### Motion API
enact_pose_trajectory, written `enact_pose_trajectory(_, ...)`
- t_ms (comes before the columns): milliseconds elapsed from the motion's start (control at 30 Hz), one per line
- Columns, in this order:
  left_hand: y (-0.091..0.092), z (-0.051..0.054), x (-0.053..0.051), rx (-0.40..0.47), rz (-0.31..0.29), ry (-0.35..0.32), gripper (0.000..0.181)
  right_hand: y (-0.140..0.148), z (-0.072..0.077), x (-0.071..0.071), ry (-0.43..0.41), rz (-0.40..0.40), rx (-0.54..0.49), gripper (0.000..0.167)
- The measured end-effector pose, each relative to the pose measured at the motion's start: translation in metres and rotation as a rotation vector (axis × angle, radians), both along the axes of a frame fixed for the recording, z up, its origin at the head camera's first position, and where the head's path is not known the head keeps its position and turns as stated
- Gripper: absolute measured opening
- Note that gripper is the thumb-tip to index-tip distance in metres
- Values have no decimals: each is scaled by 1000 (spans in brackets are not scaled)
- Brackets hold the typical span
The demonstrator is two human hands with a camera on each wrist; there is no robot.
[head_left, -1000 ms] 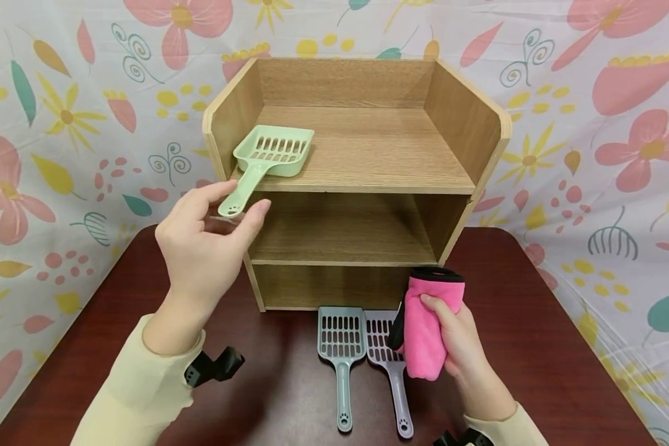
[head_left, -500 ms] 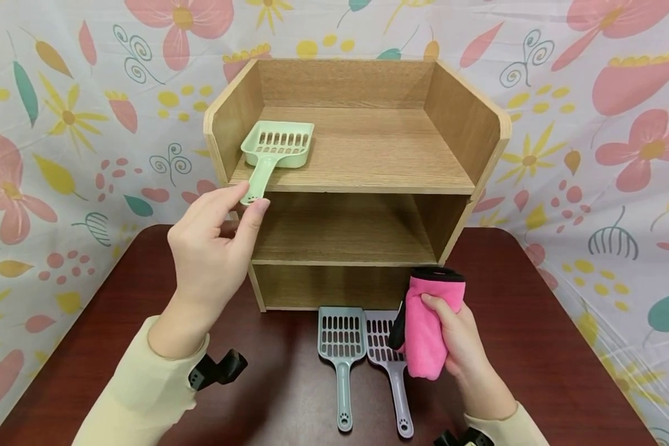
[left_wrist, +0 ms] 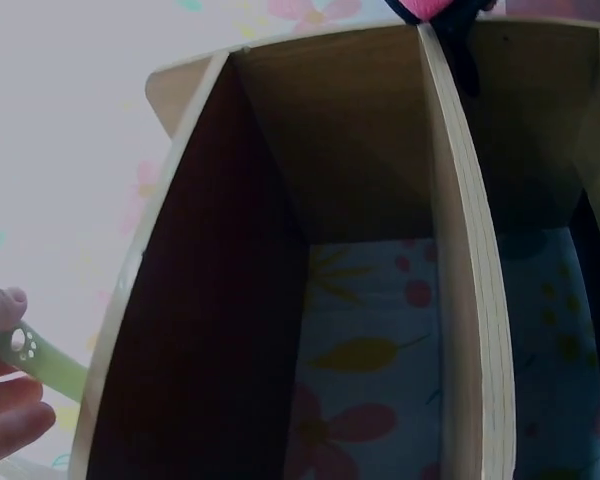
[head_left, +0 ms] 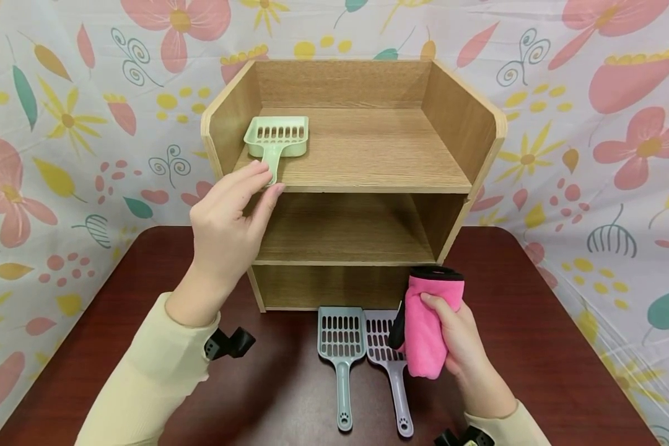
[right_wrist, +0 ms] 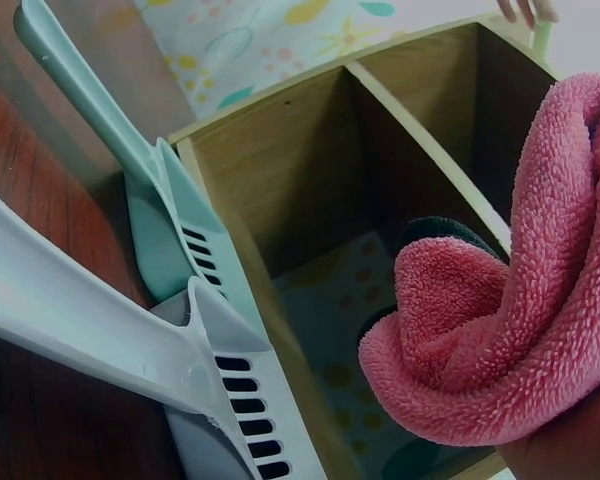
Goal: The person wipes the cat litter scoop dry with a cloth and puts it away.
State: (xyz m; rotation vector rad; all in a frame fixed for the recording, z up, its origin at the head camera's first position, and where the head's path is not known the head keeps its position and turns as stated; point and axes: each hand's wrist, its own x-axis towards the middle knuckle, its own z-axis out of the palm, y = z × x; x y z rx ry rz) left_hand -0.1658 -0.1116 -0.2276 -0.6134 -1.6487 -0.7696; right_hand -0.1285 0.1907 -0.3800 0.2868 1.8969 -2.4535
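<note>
Left hand (head_left: 225, 229), thumb and fingers nearly together, pinches pale-green slotted plastic scoop (head_left: 274, 151) by its handle end, at top-left of light-brown wooden shelf unit (head_left: 368, 148) — probably light, stiff, smooth; handle's the hold. Right hand (head_left: 468, 356) grips soft-looking pink plush cloth (head_left: 426, 334), near right. Versus earlier: scoop farther back, straighter — cloth unmoved.

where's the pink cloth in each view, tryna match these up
Head: the pink cloth is right of centre, below mid-height.
Left wrist: only a small pink part at the top edge, right of centre, is in frame.
Right wrist: large, at the right edge, reaching past centre.
Shared landmark: the wooden shelf.
</note>
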Motion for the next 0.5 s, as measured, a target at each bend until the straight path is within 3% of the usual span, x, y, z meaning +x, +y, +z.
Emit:
enact_pose_trajectory(267,-2,4,-12,-105,62,-28,13,1,1,0,1,7,-14,12)
enact_pose_trajectory(500,-4,10,-20,-208,156,-56,14,1,2,1,-16,8,-8,15)
